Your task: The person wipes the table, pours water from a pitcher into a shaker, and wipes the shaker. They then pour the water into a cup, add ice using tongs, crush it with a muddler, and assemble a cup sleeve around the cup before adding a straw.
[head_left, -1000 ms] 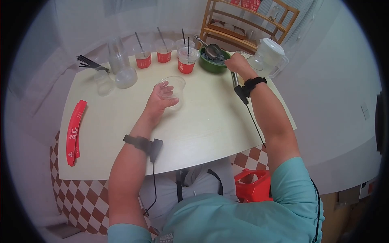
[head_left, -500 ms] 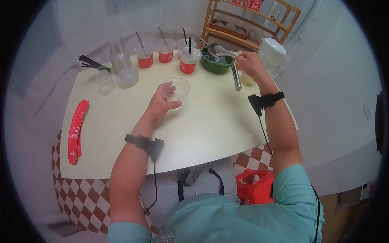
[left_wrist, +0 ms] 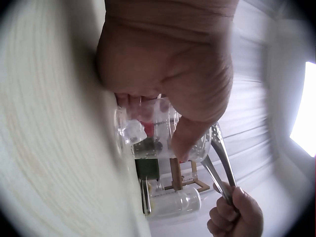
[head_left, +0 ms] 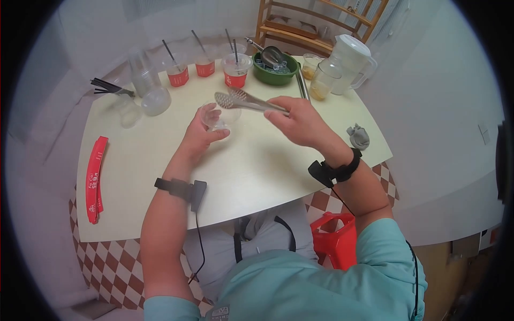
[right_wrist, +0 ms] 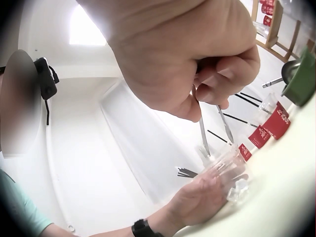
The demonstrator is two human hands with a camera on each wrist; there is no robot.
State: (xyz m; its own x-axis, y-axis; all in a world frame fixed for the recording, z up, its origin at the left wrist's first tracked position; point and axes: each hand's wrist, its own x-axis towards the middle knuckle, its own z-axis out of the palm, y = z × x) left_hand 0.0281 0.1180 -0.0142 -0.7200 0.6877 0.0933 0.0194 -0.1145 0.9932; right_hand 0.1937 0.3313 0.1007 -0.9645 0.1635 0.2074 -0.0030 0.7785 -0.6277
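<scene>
My left hand (head_left: 202, 131) grips a clear plastic cup (head_left: 220, 119) low over the table, thumb on the near side. In the left wrist view, ice (left_wrist: 133, 132) lies inside the cup near its bottom. With my right hand (head_left: 302, 122) I hold metal tongs (head_left: 251, 102); their perforated tips are over the cup's mouth. The right wrist view shows the tongs (right_wrist: 203, 129) pointing down into the cup and ice (right_wrist: 239, 191) at its bottom. A green bowl (head_left: 276, 79) of ice with a metal scoop (head_left: 272, 56) stands at the back.
Behind are cups with red sleeves and black straws (head_left: 234, 75). Stacked clear cups (head_left: 143, 75) and black straws (head_left: 110, 88) are back left, red sleeves (head_left: 94, 179) at left. A pitcher (head_left: 350, 61), a glass jar (head_left: 324, 80) and a grey cloth (head_left: 358, 137) are at right.
My right hand has brought the tongs from the green bowl leftward and nearer, over the cup. My left hand keeps its grip on the cup. The grey cloth has come into view.
</scene>
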